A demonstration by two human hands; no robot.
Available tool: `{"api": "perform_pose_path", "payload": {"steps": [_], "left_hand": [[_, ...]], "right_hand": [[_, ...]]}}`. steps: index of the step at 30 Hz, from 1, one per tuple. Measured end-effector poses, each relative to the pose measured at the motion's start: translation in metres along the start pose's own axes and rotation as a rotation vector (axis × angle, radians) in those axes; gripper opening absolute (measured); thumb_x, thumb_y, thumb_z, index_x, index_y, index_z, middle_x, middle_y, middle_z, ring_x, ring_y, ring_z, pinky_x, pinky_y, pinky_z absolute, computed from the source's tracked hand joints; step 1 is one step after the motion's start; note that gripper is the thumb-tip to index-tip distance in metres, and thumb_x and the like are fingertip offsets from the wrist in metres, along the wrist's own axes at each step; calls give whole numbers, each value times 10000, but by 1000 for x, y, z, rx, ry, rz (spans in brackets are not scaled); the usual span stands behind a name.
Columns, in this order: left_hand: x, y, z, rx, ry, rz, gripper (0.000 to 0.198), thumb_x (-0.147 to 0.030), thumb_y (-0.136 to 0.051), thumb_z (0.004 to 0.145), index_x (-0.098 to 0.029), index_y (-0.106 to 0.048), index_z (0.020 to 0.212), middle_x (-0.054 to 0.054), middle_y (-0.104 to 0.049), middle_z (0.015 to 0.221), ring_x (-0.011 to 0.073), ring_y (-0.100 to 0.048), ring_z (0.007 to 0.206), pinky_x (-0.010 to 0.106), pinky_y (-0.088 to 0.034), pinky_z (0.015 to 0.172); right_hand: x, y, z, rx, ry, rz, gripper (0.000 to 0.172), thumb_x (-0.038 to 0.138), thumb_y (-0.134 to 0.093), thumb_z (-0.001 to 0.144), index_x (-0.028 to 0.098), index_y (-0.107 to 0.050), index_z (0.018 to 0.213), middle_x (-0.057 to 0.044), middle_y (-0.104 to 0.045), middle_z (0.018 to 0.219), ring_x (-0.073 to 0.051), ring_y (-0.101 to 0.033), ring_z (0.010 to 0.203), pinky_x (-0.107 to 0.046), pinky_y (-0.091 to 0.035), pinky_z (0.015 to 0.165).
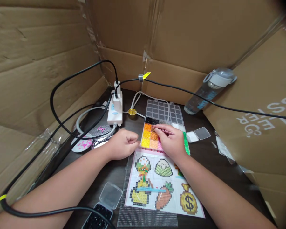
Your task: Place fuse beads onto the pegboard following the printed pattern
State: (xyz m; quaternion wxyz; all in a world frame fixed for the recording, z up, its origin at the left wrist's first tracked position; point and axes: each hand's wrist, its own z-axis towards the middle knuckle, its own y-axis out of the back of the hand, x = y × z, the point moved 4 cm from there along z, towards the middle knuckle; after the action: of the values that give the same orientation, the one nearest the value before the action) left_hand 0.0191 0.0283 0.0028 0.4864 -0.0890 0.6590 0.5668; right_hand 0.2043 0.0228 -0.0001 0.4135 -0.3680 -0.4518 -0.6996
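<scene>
In my right hand (173, 143) a pair of thin reddish tweezers (166, 131) is pinched, its tip over the orange and brown compartments of the bead box (146, 148). Small black, orange, yellow, pink, white and green beads fill separate compartments. My left hand (124, 143) is a loose fist at the box's left side; I see nothing in it. Below the box lies a pattern sheet (176, 187) with pixel pictures, among them a carrot and a money bag. A clear pegboard (147, 218) shows along the sheet's left and lower edges, and beads form a figure at the upper left.
A white power strip (114, 111) with black cables (54, 86) stands behind my left hand. A small open box of black beads (97, 217) is at the front. A water bottle (208, 90) leans at the right. Cardboard walls (181, 35) enclose the table.
</scene>
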Motion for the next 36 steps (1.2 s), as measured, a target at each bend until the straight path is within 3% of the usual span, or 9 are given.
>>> {"api": "perform_pose_path", "payload": {"steps": [20, 27, 31, 36], "left_hand": [[-1, 0, 0, 4, 7, 3, 377, -225, -493, 741, -196, -203, 502, -73, -168, 490, 61, -195, 476, 221, -187, 464], [0, 0, -1, 5, 10, 6, 382, -215, -496, 746, -193, -202, 504, -76, -167, 490, 58, -192, 478, 221, -186, 466], [0, -1, 0, 1, 20, 4, 369, -206, -498, 732, -192, -212, 499, -75, -173, 491, 58, -199, 479, 225, -186, 470], [-2, -2, 1, -4, 3, 27, 369, -208, -501, 729, -190, -216, 495, -73, -174, 489, 56, -198, 479, 223, -182, 464]], "right_hand": [[-4, -3, 3, 0, -48, 33, 115, 221, -675, 770, 191, -771, 827, -76, -771, 882, -204, -720, 823, -384, -589, 803], [30, 19, -2, -36, -32, 53, 100, 203, -688, 774, 208, -776, 820, -58, -779, 876, -199, -733, 805, -351, -613, 760], [53, 34, -15, 113, -49, 67, 85, 204, -719, 765, 226, -782, 818, -43, -783, 847, -200, -742, 793, -335, -622, 745], [37, 27, -43, 435, -78, 108, 92, 177, -720, 759, 226, -782, 806, -48, -781, 838, -191, -740, 765, -316, -616, 697]]}}
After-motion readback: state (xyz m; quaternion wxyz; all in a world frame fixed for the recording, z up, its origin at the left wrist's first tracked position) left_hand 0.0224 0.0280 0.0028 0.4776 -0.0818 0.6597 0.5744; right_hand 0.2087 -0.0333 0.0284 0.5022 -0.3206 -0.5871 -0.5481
